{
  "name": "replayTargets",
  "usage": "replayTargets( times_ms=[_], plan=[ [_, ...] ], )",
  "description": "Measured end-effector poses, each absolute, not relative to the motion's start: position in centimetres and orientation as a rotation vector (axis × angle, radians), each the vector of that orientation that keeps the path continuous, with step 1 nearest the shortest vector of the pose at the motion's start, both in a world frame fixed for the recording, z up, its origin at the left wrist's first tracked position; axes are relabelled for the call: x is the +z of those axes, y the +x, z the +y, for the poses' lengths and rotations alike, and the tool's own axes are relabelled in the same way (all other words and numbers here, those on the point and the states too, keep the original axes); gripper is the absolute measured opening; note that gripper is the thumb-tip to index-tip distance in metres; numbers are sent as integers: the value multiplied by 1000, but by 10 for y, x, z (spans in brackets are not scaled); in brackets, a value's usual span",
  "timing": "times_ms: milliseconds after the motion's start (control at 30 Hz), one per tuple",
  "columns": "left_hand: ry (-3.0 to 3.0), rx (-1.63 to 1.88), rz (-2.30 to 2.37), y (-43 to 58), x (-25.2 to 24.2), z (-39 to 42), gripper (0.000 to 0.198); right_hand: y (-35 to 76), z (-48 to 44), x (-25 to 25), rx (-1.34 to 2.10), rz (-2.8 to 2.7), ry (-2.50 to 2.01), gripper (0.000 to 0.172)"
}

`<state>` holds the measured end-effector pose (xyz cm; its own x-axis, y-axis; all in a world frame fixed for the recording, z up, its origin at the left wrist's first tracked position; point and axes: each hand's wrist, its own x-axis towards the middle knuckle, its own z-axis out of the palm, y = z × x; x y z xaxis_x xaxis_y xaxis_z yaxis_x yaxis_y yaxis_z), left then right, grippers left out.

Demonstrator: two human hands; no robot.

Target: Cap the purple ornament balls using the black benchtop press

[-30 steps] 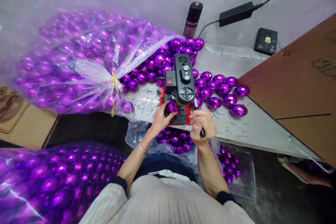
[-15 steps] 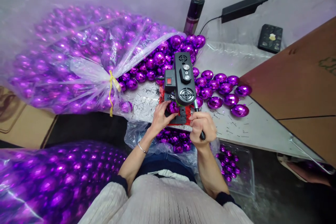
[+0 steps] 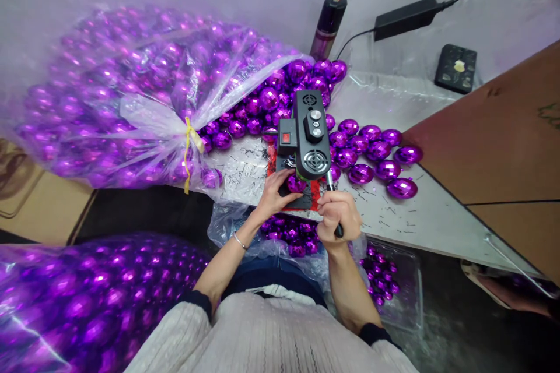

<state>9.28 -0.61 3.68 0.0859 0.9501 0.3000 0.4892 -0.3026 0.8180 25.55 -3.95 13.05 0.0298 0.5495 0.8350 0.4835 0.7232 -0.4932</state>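
My left hand (image 3: 275, 196) curls its thumb and fingers around a shiny purple faceted ball (image 3: 296, 184). That ball sits at the front of a black bench press machine (image 3: 312, 134), partly covered by the machine's head. On the machine's right side, my right hand (image 3: 339, 214) is wrapped around the black grip of a lever handle (image 3: 330, 182). A red mat (image 3: 315, 195) shows under the machine's dark base. Loose purple balls (image 3: 361, 173) lie on the table to the right, and more are heaped behind the machine.
A tied clear bag of purple balls (image 3: 131, 87) fills the table's left. Another full bag (image 3: 87, 303) lies lower left. Behind stand a spray can (image 3: 328, 26), a power adapter (image 3: 406, 17) and a black box (image 3: 455, 68). Cardboard (image 3: 494, 134) borders the right. A clear bin (image 3: 406, 297) sits below.
The whole view has shifted a little. My left hand and the ball have moved slightly right, closer under the machine's head. My right hand keeps its grip on the lever, which looks unmoved.
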Motion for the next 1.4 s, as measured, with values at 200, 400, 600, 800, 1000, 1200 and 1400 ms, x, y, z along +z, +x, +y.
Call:
replayTargets(
  times_ms=[200,400,600,800,1000,1200,1400],
  plan=[
    [1854,1185,1393,94,35,-6,67,251,-34,107,-33,-1548,-816,28],
    [1830,1144,1411,93,36,-7,67,250,-32,99,-34,-1512,-780,29],
    [1813,1151,1403,94,36,-5,67,245,-29,97,77,-1468,-722,32],
    [1830,1201,1368,95,32,-3,66,237,-28,88,137,-1365,-707,32],
    [1845,1194,1375,96,32,-1,67,241,-29,84,133,-1419,-685,31],
    [1902,1244,1345,98,32,-11,65,245,-35,154,177,-1381,-971,36],
    [2230,1132,1318,84,23,-69,80,243,-36,171,171,-1380,-951,38]
  ],
)
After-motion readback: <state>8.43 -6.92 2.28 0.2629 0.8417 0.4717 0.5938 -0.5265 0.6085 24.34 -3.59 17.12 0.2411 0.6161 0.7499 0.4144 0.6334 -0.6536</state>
